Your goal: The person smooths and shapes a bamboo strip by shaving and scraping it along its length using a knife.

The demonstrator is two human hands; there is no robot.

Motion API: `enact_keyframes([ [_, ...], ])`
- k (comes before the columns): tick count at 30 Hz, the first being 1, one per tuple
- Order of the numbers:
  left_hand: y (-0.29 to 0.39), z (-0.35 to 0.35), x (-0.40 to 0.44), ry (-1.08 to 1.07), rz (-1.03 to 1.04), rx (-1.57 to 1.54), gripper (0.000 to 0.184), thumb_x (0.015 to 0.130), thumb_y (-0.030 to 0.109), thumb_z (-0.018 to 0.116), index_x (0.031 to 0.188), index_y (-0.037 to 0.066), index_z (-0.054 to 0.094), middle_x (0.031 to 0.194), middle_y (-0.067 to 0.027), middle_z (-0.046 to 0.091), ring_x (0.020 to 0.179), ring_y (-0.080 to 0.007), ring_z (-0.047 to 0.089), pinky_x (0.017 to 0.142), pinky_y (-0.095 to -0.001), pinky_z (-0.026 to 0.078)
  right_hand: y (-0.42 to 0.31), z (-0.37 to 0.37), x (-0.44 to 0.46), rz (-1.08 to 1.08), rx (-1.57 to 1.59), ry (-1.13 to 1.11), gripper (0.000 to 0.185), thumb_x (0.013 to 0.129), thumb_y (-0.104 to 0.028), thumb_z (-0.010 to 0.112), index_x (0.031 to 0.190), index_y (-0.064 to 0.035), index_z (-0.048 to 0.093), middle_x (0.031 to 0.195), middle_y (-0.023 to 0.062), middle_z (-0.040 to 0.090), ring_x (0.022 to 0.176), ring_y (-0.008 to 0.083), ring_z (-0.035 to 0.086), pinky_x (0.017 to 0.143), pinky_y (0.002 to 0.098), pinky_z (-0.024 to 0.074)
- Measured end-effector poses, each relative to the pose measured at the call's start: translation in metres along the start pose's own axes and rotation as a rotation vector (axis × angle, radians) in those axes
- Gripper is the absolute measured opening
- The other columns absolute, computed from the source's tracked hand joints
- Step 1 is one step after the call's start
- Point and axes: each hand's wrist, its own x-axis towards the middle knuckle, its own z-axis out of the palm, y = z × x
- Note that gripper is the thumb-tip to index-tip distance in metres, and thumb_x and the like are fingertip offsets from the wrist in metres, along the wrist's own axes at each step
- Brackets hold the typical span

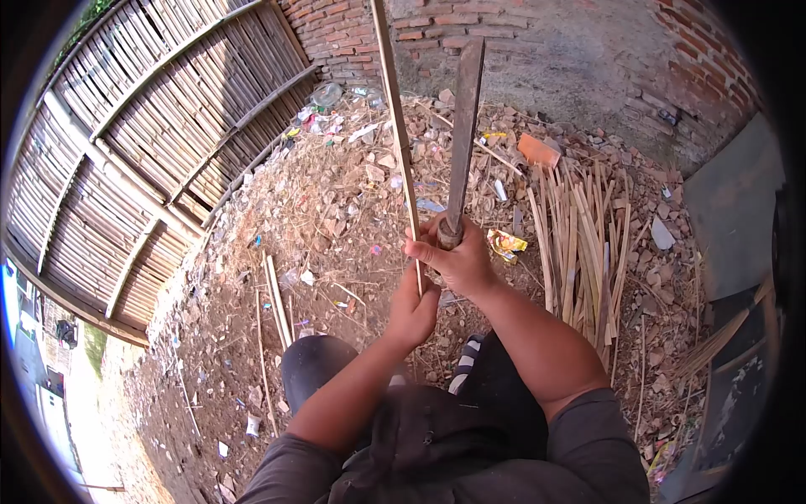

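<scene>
A long, thin bamboo strip stands nearly upright in front of me, with my left hand closed around its lower part. Just above and to the right, my right hand grips the round handle of a machete. Its broad dark blade points up and away, beside the strip. The right thumb reaches across to the strip and appears to touch it. Below the hands are my knees, and a striped sock shows between them.
Split bamboo strips lie in a pile on the right; a few more slats lie at left. Rubble, litter and a yellow wrapper cover the ground. A bamboo fence and brick wall enclose the far side; a grey panel leans right.
</scene>
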Motion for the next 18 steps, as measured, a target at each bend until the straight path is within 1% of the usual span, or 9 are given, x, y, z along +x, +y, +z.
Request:
enact_keyframes([
  [2, 0.011, -0.012, -0.008, 0.056, -0.086, 0.036, 0.036, 0.092, 0.015, 0.062, 0.126, 0.001, 0.058, 0.090, -0.0140, 0.067, 0.079, -0.0234, 0.065, 0.075, -0.0373, 0.051, -0.003, -0.005, 0.000, 0.003, -0.006, 0.016, 0.032, 0.086, -0.023, 0.086, 0.086, -0.0064, 0.058, 0.080, 0.0028, 0.067, 0.070, 0.0088, 0.062, 0.063, 0.0276, 0.0514],
  [3, 0.021, -0.018, -0.009, 0.056, -0.136, 0.086, 0.023, 0.097, 0.011, 0.062, 0.119, 0.004, 0.062, 0.087, 0.0009, 0.059, 0.075, -0.0077, 0.051, 0.068, -0.0269, 0.043, -0.001, -0.011, 0.003, -0.008, -0.049, 0.033, 0.036, 0.085, -0.030, 0.087, 0.085, -0.0065, 0.059, 0.074, -0.0001, 0.064, 0.066, 0.0080, 0.060, 0.062, 0.0263, 0.0500],
  [4, 0.026, -0.026, -0.010, 0.063, -0.160, 0.125, 0.024, 0.096, 0.014, 0.063, 0.117, 0.003, 0.063, 0.084, -0.0028, 0.062, 0.074, -0.0116, 0.056, 0.069, -0.0300, 0.046, 0.001, -0.020, 0.005, -0.020, -0.093, 0.046, 0.040, 0.083, -0.036, 0.088, 0.085, -0.0066, 0.061, 0.068, -0.0030, 0.061, 0.062, 0.0071, 0.057, 0.060, 0.0251, 0.0485],
  [6, 0.034, -0.043, -0.014, 0.082, -0.208, 0.202, 0.027, 0.094, 0.019, 0.065, 0.114, 0.002, 0.065, 0.079, -0.0102, 0.067, 0.073, -0.0195, 0.064, 0.072, -0.0361, 0.051, 0.001, -0.040, 0.009, -0.104, -0.432, 0.072, 0.039, 0.087, -0.036, 0.084, 0.081, -0.0068, 0.060, 0.063, -0.0026, 0.057, 0.058, 0.0074, 0.053, 0.056, 0.0285, 0.0433],
  [7, 0.038, -0.051, -0.016, 0.118, -0.191, 0.268, 0.016, 0.097, 0.015, 0.064, 0.108, 0.004, 0.063, 0.073, 0.0009, 0.057, 0.069, -0.0068, 0.051, 0.062, -0.0280, 0.043, -0.005, -0.044, 0.010, -0.094, -0.536, 0.073, 0.038, 0.089, -0.035, 0.083, 0.081, -0.0067, 0.058, 0.063, -0.0034, 0.054, 0.059, 0.0070, 0.051, 0.056, 0.0298, 0.0428],
  [12, 0.071, -0.100, -0.030, 0.230, -0.299, 0.409, 0.019, 0.095, 0.020, 0.068, 0.100, 0.002, 0.064, 0.072, -0.0118, 0.064, 0.064, -0.0214, 0.062, 0.062, -0.0380, 0.049, -0.039, -0.039, 0.009, -0.152, -0.850, -0.057, 0.035, 0.088, -0.029, 0.083, 0.082, -0.0049, 0.059, 0.058, 0.0046, 0.051, 0.054, 0.0159, 0.050, 0.056, 0.0342, 0.0418],
  [13, 0.077, -0.106, -0.034, 0.256, -0.263, 0.498, 0.019, 0.094, 0.020, 0.068, 0.100, 0.003, 0.064, 0.073, -0.0139, 0.065, 0.065, -0.0266, 0.064, 0.063, -0.0406, 0.049, -0.040, -0.037, 0.008, -0.168, -0.919, -0.136, 0.030, 0.083, -0.025, 0.083, 0.086, -0.0061, 0.061, 0.063, 0.0100, 0.056, 0.057, 0.0256, 0.059, 0.058, 0.0383, 0.0461],
  [14, 0.080, -0.112, -0.038, 0.282, -0.227, 0.586, 0.019, 0.093, 0.020, 0.069, 0.100, 0.003, 0.064, 0.074, -0.0160, 0.066, 0.066, -0.0318, 0.065, 0.064, -0.0431, 0.050, -0.042, -0.033, 0.005, -0.205, -0.969, -0.192, 0.028, 0.081, -0.024, 0.083, 0.086, -0.0075, 0.060, 0.066, 0.0092, 0.059, 0.061, 0.0273, 0.063, 0.059, 0.0407, 0.0483],
  [18, 0.075, -0.129, -0.055, 0.285, -0.062, 0.834, 0.022, 0.091, 0.023, 0.071, 0.099, 0.004, 0.065, 0.077, -0.0191, 0.068, 0.073, -0.0376, 0.069, 0.067, -0.0468, 0.052, -0.041, -0.004, -0.007, -0.258, -1.143, -0.375, 0.027, 0.076, -0.024, 0.080, 0.089, -0.0115, 0.060, 0.077, 0.0086, 0.066, 0.075, 0.0328, 0.069, 0.065, 0.0473, 0.0536],
])
